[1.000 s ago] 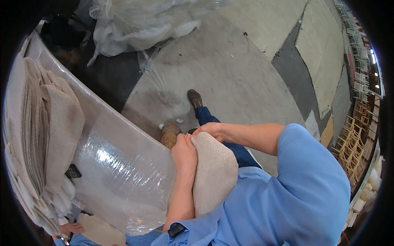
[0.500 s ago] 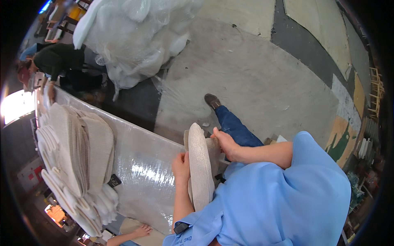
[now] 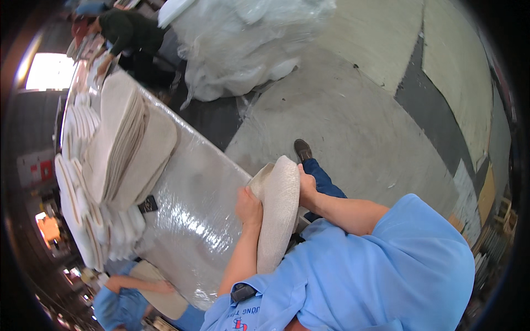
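I hold a beige fabric cushion [image 3: 279, 220] upright on its edge, close against my body at the near side of the table. My left hand [image 3: 250, 207] is closed on its left side, by a loose fold of the cover at the far end. On the opposite side, my right hand [image 3: 306, 186] grips the far part of the cushion; its fingertips are partly hidden behind it. Left of me on the table stands a stack of flat beige covers [image 3: 118, 149], with white padding pieces [image 3: 83, 215] beside and below it.
The plastic-wrapped table [image 3: 193, 193] runs to the far left, with a small black object [image 3: 148, 204] on it. A co-worker in blue [image 3: 124, 300] handles a beige piece [image 3: 160, 292]. Another person [image 3: 124, 33] bends at the far end. Big plastic-wrapped bags [image 3: 243, 49] stand beyond.
The view has turned, so the table and stack sit farther right and higher. The cushion has tilted, its far end leaning right, and my right hand has moved closer along its side.
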Tool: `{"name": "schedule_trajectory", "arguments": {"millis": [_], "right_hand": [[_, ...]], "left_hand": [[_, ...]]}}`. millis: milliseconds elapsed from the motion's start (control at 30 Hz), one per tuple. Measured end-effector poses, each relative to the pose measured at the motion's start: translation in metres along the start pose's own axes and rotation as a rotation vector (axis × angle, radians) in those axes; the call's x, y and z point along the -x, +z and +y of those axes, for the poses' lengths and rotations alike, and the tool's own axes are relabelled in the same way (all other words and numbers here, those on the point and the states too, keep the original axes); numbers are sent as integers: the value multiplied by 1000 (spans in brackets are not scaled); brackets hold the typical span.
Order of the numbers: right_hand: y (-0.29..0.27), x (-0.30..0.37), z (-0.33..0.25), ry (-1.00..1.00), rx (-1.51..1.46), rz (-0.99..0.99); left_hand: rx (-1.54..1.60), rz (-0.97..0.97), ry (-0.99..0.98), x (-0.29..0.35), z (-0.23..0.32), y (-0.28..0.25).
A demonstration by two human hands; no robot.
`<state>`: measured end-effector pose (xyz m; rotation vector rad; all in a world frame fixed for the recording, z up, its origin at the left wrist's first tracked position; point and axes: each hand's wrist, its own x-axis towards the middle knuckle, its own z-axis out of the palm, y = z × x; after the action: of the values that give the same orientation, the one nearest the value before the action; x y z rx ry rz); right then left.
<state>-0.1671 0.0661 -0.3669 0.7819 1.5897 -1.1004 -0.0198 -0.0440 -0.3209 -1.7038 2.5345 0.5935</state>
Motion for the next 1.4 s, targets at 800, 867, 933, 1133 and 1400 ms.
{"name": "schedule_trajectory", "arguments": {"millis": [800, 867, 933, 1133, 1400], "right_hand": [[8, 6, 6, -194, 349, -483], [7, 4, 7, -199, 369, -481], [4, 1, 9, -196, 381, -471], [13, -5, 3, -240, 409, -499], [-41, 13, 62, -369, 422, -589]], "left_hand": [[112, -113, 46, -6, 24, -5], [133, -68, 77, -5, 15, 5], [136, -53, 100, -2, 14, 13], [86, 37, 92, 3, 15, 18], [121, -206, 136, 39, 16, 5]]}}
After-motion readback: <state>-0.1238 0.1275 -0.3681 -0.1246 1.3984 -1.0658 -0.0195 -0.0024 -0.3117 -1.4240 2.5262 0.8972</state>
